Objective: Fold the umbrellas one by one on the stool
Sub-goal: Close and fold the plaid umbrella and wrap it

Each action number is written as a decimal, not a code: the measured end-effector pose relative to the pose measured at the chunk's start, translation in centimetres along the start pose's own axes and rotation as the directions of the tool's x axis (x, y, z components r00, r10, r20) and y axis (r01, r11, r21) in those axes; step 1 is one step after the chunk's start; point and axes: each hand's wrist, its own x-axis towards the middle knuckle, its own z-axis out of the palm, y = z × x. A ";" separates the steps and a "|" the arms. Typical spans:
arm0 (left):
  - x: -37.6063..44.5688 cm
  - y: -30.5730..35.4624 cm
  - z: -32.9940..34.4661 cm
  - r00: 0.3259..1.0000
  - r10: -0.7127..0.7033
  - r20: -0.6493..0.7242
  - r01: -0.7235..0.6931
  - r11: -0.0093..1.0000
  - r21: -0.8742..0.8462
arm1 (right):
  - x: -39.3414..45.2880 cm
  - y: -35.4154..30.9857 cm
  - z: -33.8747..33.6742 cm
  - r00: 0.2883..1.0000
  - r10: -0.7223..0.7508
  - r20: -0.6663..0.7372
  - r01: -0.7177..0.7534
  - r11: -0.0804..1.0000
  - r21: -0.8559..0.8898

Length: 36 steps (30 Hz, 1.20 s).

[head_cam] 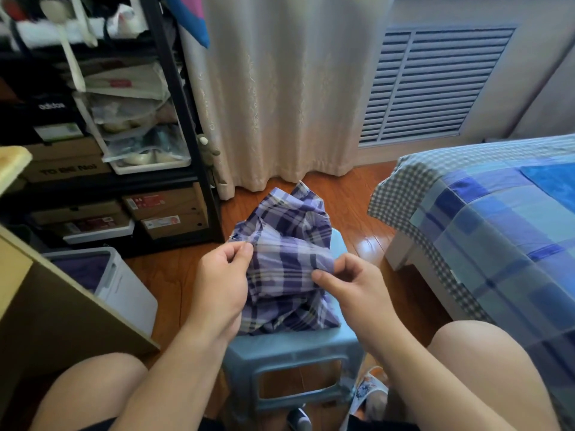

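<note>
Between the hands a purple plaid umbrella (284, 259) lies bunched on the blue stool (289, 346). The left hand (222, 281) pinches its left fold; the right hand (348, 284) pinches its right edge.

umbrella (286, 259) thin plaid cloth; stool (280, 346) smooth plastic; floor (367, 244) glossy wood.

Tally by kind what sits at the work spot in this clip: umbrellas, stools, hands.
Umbrellas: 1, the purple plaid umbrella, crumpled, on the stool
Stools: 1, the light blue stool
Hands: 2, the left hand and the right hand, each pinching the fabric
Total: 4
</note>
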 end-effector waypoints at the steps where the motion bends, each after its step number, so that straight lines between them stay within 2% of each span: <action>1: 0.0 0.0 -0.1 1.000 -0.019 0.003 0.019 0.999 -0.045 | -0.3 0.2 -0.1 1.000 0.020 -0.007 -0.019 0.999 0.046; 3: -0.4 0.1 -0.3 0.999 0.048 0.015 -0.048 0.998 -0.037 | -0.7 0.4 0.2 0.999 0.036 -0.014 -0.034 0.989 0.145; 6: -1.3 0.9 -1.1 0.954 0.280 0.106 -0.293 0.947 0.129 | -0.8 -0.2 0.3 0.998 0.047 -0.043 -0.034 0.965 0.260; 8: -2.1 1.3 -1.5 0.904 0.384 0.186 -0.418 0.884 0.207 | -0.7 -0.4 -0.1 0.998 -0.001 -0.064 0.015 0.975 0.221; 10: -2.9 1.5 -1.4 0.884 0.395 0.252 -0.448 0.869 0.210 | -0.7 -0.3 -0.2 0.995 -0.089 -0.052 0.096 0.983 0.155; 15: -3.2 1.6 -1.5 0.833 0.538 0.131 -0.546 0.759 0.355 | -0.9 -0.4 0.0 0.970 -0.213 -0.115 0.229 0.963 0.144; 18: -2.5 2.0 -1.7 0.859 0.502 0.104 -0.509 0.814 0.279 | -1.1 -0.5 -0.3 0.968 -0.231 -0.100 0.242 0.962 0.123; 20: -1.7 2.6 -1.2 0.874 0.469 0.129 -0.486 0.849 0.209 | -1.1 -0.5 -0.4 0.980 -0.187 -0.064 0.193 0.974 0.115; 22: -0.6 3.3 -0.5 0.875 0.430 0.222 -0.461 0.880 0.115 | -0.8 -0.8 -0.4 0.994 -0.104 -0.036 0.109 0.984 0.141; 24: -0.2 4.3 0.0 0.832 0.412 0.371 -0.464 0.884 0.060 | -0.3 -1.0 -0.6 0.996 -0.073 -0.049 0.081 0.976 0.202; 26: -0.1 5.0 0.1 0.763 0.423 0.488 -0.525 0.847 0.087 | 0.2 -1.4 -0.9 0.995 -0.073 -0.075 0.089 0.965 0.246; 27: 0.1 5.1 -0.1 0.728 0.454 0.513 -0.594 0.791 0.145 | 0.4 -1.5 -1.1 0.991 -0.099 -0.088 0.117 0.967 0.228; 29: 0.3 5.5 -0.3 0.686 0.517 0.512 -0.702 0.655 0.279 | 0.7 -1.6 -1.3 0.975 -0.194 -0.108 0.206 0.972 0.110; 30: 0.4 5.7 -0.5 0.687 0.531 0.495 -0.712 0.630 0.312 | 0.8 -1.5 -1.3 0.966 -0.232 -0.111 0.238 0.970 0.049; 32: 0.7 5.9 -0.7 0.702 0.538 0.467 -0.696 0.656 0.291 | 1.1 -1.3 -1.0 0.958 -0.243 -0.152 0.248 0.969 0.014; 34: 0.9 6.0 -0.5 0.729 0.517 0.449 -0.644 0.739 0.196 | 1.1 -1.4 -0.8 0.964 -0.202 -0.174 0.215 0.975 0.058; 36: 1.3 6.4 -0.1 0.762 0.466 0.450 -0.557 0.826 0.088 | 0.8 -1.9 -0.5 0.983 -0.160 -0.093 0.173 0.973 0.151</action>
